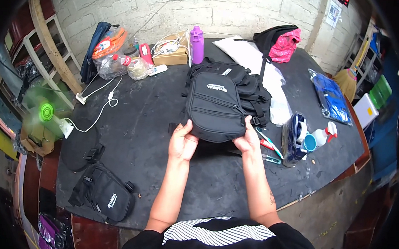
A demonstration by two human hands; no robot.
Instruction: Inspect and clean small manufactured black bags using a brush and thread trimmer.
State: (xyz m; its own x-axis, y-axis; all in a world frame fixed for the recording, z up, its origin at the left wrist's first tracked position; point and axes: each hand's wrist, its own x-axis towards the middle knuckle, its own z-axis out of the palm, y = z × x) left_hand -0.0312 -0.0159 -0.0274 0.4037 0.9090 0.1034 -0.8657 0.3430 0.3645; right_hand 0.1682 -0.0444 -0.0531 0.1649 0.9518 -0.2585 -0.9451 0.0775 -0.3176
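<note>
Between my two hands is a black zippered bag (215, 107), its flat front panel facing up and its lower end tilted toward me. My left hand (183, 141) grips the lower left corner, thumb on top and fingers underneath. On the lower right corner, my right hand (248, 138) holds on the same way, next to a dangling zipper pull. Behind and partly under it lie more black bags (255, 89) with straps and buckles. Another black bag (108, 192) rests at the table's near left, beside a dark round piece (82, 147).
A dark table (160, 100) spreads beneath everything. To the right stand a tool holder (293, 138), tape, and a spray bottle (325, 133); a cutter (271, 159) lies near. A purple bottle (197, 45), a cardboard box (171, 53) and a pink bag (285, 45) line the back. A white cable (102, 110) trails left.
</note>
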